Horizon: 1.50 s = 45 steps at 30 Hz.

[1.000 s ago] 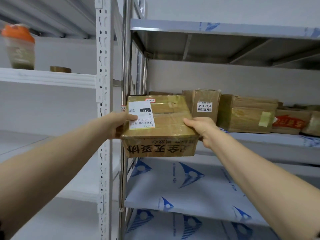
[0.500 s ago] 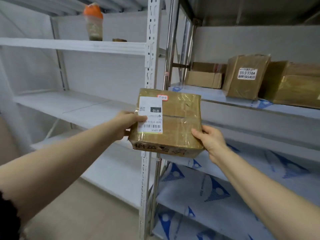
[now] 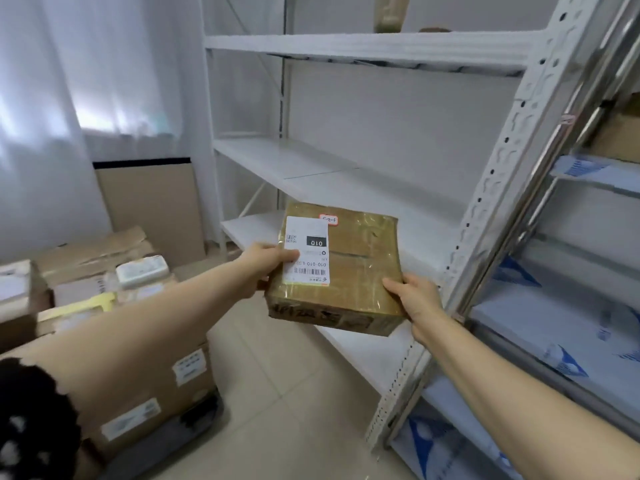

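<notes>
Both hands, left hand [image 3: 265,268] and right hand [image 3: 417,301], still clamp the taped parcel [image 3: 349,271] mid-frame, now swung away from the stocked rack toward white shelving [image 3: 346,174].

2 arms outstretched, left grip [image 3: 266,268], right grip [image 3: 417,303], thumbs clamped

A taped cardboard box [image 3: 341,268] with a white label reading 010 is held by 2 hands: the left hand [image 3: 265,268] grips its left edge, the right hand [image 3: 414,301] its right corner, before white shelves [image 3: 363,188].
</notes>
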{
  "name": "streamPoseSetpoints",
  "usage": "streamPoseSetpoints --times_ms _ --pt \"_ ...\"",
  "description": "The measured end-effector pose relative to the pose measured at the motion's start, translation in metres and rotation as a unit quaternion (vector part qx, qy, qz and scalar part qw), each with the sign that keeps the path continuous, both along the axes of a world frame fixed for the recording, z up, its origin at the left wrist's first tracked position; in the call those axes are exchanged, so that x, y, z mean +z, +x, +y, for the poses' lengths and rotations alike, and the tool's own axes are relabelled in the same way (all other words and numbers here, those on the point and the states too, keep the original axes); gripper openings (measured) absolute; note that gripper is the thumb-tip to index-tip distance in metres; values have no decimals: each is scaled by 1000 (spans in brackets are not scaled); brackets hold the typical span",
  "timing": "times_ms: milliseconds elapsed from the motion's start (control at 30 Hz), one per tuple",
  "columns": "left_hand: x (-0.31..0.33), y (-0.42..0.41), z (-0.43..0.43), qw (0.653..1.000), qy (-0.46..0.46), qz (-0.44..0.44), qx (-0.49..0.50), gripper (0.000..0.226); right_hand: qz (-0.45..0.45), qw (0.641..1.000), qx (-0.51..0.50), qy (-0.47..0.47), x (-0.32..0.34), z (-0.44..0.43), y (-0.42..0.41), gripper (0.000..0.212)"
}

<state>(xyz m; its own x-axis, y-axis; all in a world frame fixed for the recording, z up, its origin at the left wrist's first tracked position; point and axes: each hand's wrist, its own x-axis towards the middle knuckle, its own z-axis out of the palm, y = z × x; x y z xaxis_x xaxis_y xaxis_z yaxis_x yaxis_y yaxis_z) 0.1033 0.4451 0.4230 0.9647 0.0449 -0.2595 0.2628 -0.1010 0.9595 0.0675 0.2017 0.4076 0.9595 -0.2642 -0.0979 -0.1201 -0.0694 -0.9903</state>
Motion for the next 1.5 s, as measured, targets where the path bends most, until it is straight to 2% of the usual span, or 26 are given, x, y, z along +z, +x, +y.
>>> streamPoseSetpoints --times_ms 133,467,600,867,1200,1500 --pt "-35 31 83 995 -14 39 86 8 40 998 52 -2 -25 87 66 9" --pt "-91 103 223 979 -42 105 168 19 100 987 127 -16 -75 234 177 20" --pt "-105 132 252 975 -51 122 178 38 117 982 145 -17 -85 265 219 20" --pt "-122 220 293 960 -63 142 232 28 139 969 206 -16 -108 312 333 27" --pt "-149 395 315 932 -71 132 331 48 143 941 306 -21 -125 348 544 27" --pt "-160 483 384 902 -91 98 410 34 193 901 387 24 -154 440 659 31"
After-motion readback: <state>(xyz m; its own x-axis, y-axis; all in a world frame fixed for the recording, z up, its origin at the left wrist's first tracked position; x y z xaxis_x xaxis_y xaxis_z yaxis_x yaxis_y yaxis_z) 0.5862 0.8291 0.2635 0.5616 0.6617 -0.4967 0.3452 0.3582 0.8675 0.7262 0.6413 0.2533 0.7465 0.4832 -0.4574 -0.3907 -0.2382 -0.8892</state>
